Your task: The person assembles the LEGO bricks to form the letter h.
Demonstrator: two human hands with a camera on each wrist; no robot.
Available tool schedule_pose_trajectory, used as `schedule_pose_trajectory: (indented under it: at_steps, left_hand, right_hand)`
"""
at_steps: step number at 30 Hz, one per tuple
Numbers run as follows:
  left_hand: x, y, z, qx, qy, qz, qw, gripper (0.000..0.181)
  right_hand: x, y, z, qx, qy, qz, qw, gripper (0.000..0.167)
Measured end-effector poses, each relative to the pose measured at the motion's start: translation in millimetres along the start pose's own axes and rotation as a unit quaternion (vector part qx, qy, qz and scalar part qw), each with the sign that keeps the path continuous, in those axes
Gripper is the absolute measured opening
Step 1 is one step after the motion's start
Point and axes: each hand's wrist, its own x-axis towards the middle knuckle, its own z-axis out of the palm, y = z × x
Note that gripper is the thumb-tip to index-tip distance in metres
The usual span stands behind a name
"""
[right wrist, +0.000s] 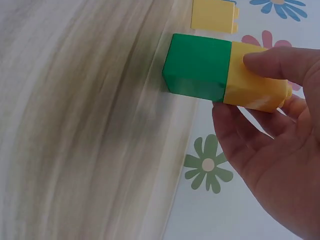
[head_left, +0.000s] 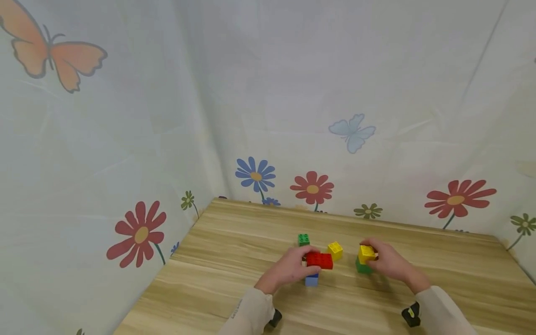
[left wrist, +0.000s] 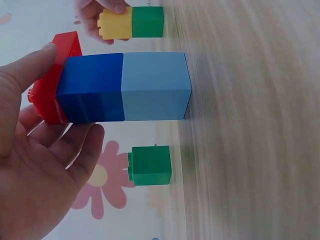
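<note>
My left hand (head_left: 289,268) grips a long red building brick (head_left: 321,260) between thumb and fingers. The red brick lies across the top of a dark blue brick (left wrist: 92,90), which sits on a light blue brick (left wrist: 156,86). Whether the red one is pressed fully down, I cannot tell. To the right, my right hand (head_left: 393,261) pinches a yellow brick (head_left: 366,254) by its sides. That yellow brick is on top of a green brick (right wrist: 199,67), the two forming a short upright stack at the table.
A loose green brick (head_left: 303,239) stands behind the left stack, and a loose yellow brick (head_left: 335,250) stands between the two stacks, farther back. The wooden table (head_left: 234,232) meets a flower-printed curtain (head_left: 276,93) at its back and left edges.
</note>
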Motion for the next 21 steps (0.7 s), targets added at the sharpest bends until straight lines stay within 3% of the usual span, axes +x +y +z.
schedule_pose_trajectory:
  at_steps: [11,21]
  left_hand:
    - [7.2,0.5,4.5,0.003,0.006,-0.012,0.9999,0.043]
    - [9.1,2.8,6.1,0.008,-0.003,-0.017,0.9998,0.040]
  right_hand:
    - [-2.8,4,3,0.010,-0.037,0.057,0.9976,0.039]
    - [-10.2,-2,6,0.014,-0.051,0.036,0.9980,0.037]
